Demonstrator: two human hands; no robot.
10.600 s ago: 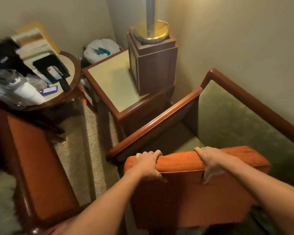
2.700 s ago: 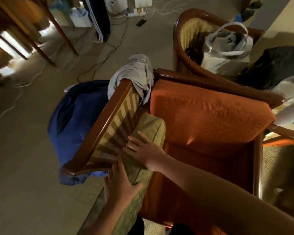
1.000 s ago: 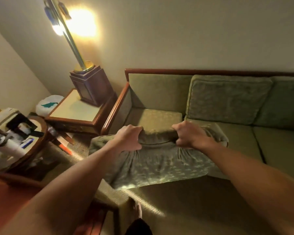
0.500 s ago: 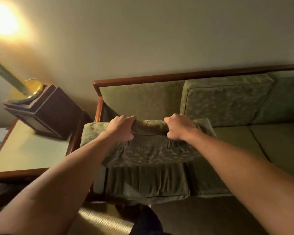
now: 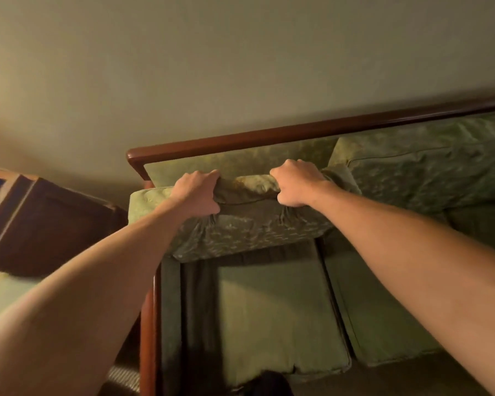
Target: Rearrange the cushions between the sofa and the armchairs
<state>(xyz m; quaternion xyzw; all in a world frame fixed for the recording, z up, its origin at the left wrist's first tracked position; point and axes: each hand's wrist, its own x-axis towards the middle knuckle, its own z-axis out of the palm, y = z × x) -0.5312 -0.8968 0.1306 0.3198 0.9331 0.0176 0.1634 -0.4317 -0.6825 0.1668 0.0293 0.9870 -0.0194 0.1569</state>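
Observation:
A green patterned cushion [image 5: 249, 232] hangs upright over the left seat of the sofa [image 5: 272, 307], close to the bare backrest panel. My left hand [image 5: 197, 192] grips its top edge on the left. My right hand [image 5: 296, 182] grips the same edge on the right. The fabric bunches under both fists. The cushion's lower edge is above the green seat cushion. Another green back cushion [image 5: 429, 164] leans against the backrest to the right.
The sofa's dark wooden frame rail [image 5: 297, 132] runs along the wall, with a wooden arm [image 5: 147, 324] at the left end. Left of it stands a side table [image 5: 0, 292] carrying a dark wooden lamp base [image 5: 46, 224].
Both hands have carried the green cushion forward and up toward the sofa's left backrest. I have stepped closer, so the sofa fills more of the view.

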